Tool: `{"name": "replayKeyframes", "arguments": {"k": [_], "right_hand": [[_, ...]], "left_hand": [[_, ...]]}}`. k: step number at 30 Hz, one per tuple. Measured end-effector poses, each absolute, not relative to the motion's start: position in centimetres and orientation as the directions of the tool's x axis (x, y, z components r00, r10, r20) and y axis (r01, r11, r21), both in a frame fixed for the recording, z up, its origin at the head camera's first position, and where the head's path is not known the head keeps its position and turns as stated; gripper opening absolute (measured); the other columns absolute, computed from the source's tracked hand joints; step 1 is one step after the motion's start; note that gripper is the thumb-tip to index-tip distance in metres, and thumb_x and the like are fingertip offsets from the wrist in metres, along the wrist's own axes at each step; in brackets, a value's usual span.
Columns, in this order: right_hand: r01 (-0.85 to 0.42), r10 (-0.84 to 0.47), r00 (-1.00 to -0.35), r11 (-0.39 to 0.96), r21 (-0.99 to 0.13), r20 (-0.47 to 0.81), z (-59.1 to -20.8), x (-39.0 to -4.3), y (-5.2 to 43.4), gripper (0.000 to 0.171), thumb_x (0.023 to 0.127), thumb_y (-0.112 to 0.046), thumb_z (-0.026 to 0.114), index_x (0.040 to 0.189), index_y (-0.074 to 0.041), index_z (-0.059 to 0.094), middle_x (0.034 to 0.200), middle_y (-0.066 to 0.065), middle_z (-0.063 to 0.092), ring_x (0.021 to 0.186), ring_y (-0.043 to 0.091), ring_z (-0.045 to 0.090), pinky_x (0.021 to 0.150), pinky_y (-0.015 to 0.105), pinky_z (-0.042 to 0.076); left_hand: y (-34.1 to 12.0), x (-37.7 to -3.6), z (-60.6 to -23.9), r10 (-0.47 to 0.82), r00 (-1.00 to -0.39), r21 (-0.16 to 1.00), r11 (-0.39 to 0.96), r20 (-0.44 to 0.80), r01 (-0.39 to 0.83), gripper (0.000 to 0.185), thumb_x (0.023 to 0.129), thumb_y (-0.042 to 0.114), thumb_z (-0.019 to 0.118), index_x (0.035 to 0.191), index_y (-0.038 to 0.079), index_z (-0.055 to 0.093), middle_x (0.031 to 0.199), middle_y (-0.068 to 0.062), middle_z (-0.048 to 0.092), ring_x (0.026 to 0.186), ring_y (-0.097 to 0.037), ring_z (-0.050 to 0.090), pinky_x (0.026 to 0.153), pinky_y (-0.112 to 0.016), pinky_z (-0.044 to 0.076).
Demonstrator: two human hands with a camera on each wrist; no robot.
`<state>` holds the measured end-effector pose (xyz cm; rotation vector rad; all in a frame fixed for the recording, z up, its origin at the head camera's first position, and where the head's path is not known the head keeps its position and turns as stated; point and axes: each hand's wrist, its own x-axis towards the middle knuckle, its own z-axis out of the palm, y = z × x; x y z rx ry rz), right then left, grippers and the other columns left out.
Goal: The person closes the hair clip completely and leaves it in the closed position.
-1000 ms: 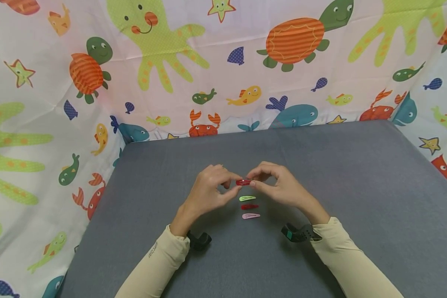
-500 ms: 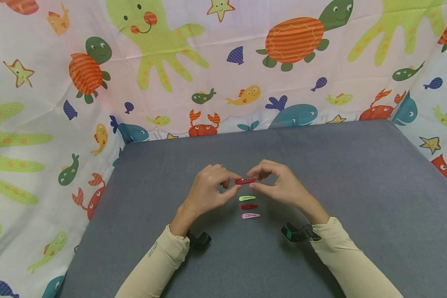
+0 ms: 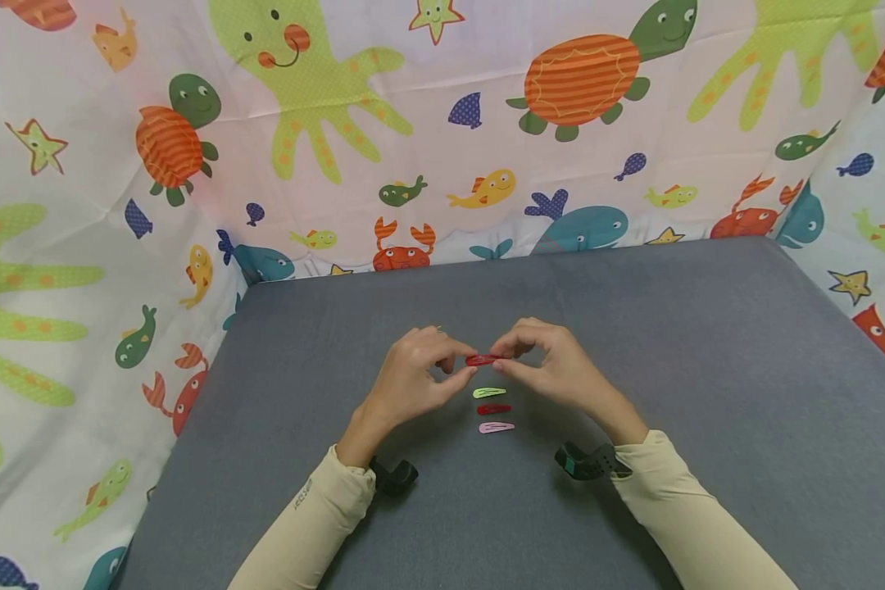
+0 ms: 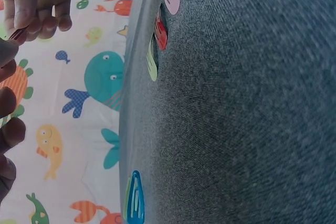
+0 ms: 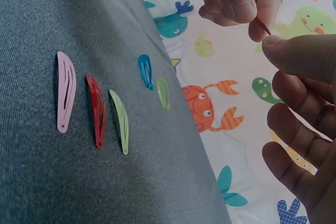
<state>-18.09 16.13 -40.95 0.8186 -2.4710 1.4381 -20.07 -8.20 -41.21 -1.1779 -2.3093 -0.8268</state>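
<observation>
Both hands meet above the middle of the grey worktop (image 3: 634, 344), holding one red hair clip (image 3: 481, 360) between them. The left hand (image 3: 413, 377) pinches the clip's left end with thumb and forefinger, its other fingers (image 4: 10, 129) loosely curled below. The right hand (image 3: 553, 365) pinches the right end in the same way; in the right wrist view only a thin red sliver of the clip (image 5: 263, 25) shows between the fingertips. The clip lies roughly level, raised clear of the cloth.

Just near of it, three more clips lie flat in a short column on the worktop, each pointing left to right: a green clip (image 3: 489, 392) farthest, a dark red clip (image 3: 493, 409) in the middle, and a pink clip (image 3: 496, 427) nearest the person. They are close together but apart.

The right wrist view shows two further clips beyond these, a blue clip (image 5: 145, 71) and a second pale green clip (image 5: 163, 94), side by side near the worktop's far edge.

A cloth printed with sea creatures (image 3: 324, 123) hangs behind and at both sides. Cream sleeves (image 3: 302, 524) cover both forearms.
</observation>
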Motion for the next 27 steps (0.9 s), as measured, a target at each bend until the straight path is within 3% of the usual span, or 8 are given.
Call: {"name": "replayKeyframes", "arguments": {"k": [7,11,21,27], "right_hand": [[-0.543,-0.369,-0.833,0.408,-0.734,0.411,-41.5,-18.2,16.1,0.011,0.086,-0.009,0.081,0.095,-0.015,0.078,0.084,-0.005,0.067,0.082,0.009,0.059,0.078,0.024,0.051],[-0.542,-0.369,-0.835,0.419,-0.729,0.409,-41.6,-18.2,16.0,0.010,0.086,-0.009,0.081,0.094,-0.014,0.078,0.084,-0.004,0.067,0.082,0.010,0.059,0.079,0.026,0.053],[-0.540,-0.380,-0.840,0.504,-0.674,0.388,-42.6,-18.4,15.5,0.010,0.085,-0.009,0.082,0.093,-0.014,0.078,0.082,-0.004,0.066,0.081,0.014,0.060,0.075,0.042,0.054],[-0.506,-0.370,-0.861,0.566,-0.651,0.349,-43.5,-18.6,15.2,0.008,0.086,-0.013,0.082,0.093,-0.014,0.078,0.081,-0.005,0.067,0.079,0.016,0.061,0.073,0.038,0.053]], "left_hand": [[-8.1,-20.2,-41.6,0.574,-0.596,0.360,0.479,0.562,0.801,0.017,0.088,0.023,0.079,0.104,0.016,0.079,0.067,0.001,0.060,0.067,-0.020,0.057,0.070,-0.031,0.042],[-8.1,-20.3,-41.8,0.570,-0.603,0.368,0.481,0.558,0.796,0.015,0.088,0.022,0.079,0.101,0.016,0.079,0.067,0.002,0.060,0.067,-0.020,0.058,0.071,-0.031,0.043],[-8.2,-20.7,-43.0,0.591,-0.634,0.354,0.529,0.498,0.771,0.010,0.089,0.022,0.079,0.098,0.018,0.080,0.069,0.005,0.060,0.069,-0.010,0.056,0.069,-0.026,0.047],[-8.0,-20.8,-43.7,0.581,-0.696,0.343,0.608,0.422,0.716,0.011,0.089,0.023,0.080,0.100,0.020,0.080,0.069,0.008,0.057,0.069,-0.007,0.051,0.065,-0.024,0.042]]}}
